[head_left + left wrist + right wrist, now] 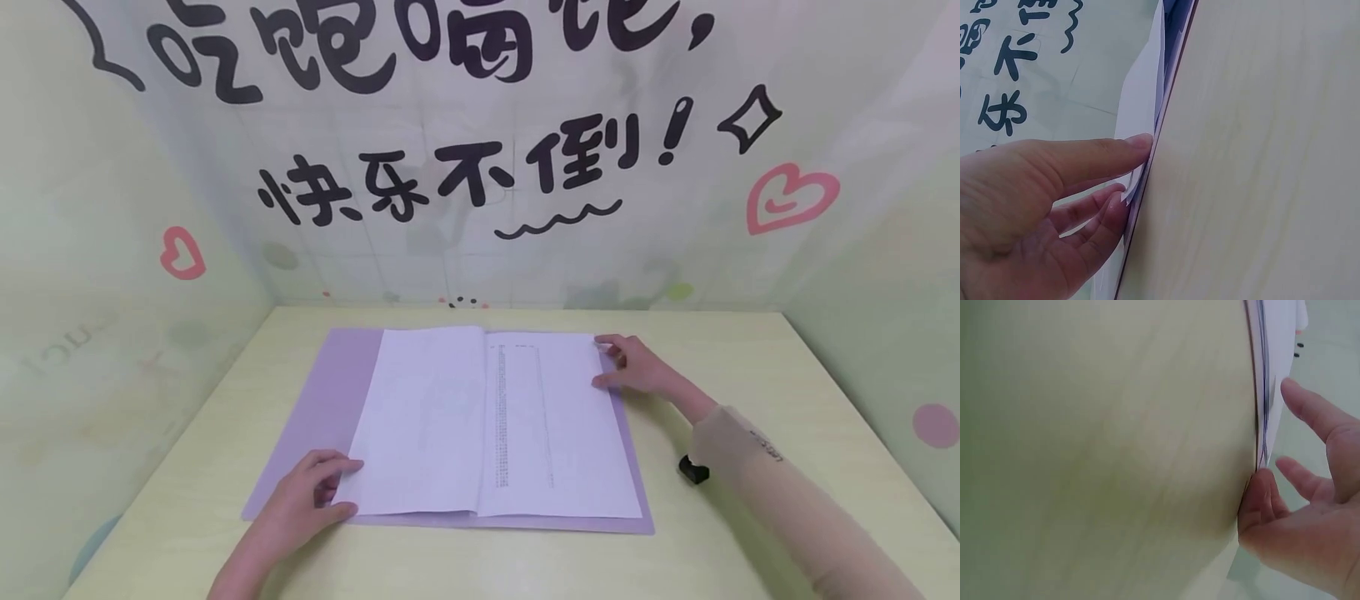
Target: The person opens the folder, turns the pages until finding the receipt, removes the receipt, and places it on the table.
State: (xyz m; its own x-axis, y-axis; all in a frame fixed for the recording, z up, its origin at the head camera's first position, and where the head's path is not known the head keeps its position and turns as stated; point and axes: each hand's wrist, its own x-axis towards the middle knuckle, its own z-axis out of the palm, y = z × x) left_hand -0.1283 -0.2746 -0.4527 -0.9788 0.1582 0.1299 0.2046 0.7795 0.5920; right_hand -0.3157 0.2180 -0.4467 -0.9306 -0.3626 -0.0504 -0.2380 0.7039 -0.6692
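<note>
A purple folder (330,400) lies spread on the table, with white paper sheets (427,417) opened out on it. The left page looks blank; the right page (585,433) has a narrow printed column. At the lower left corner of the left page my left hand (303,500) pinches the sheet edge, thumb on top, fingers at the edge, as the left wrist view shows. My right hand (637,367) is at the upper right edge of the right page. In the right wrist view its thumb and forefinger are spread, while other fingertips (1260,494) touch the folder's edge.
The pale wooden table (420,567) meets a printed wall sheet (465,267) at the back, and similar sheets stand at both sides. A small black object (693,471) is beside the right sleeve (765,483).
</note>
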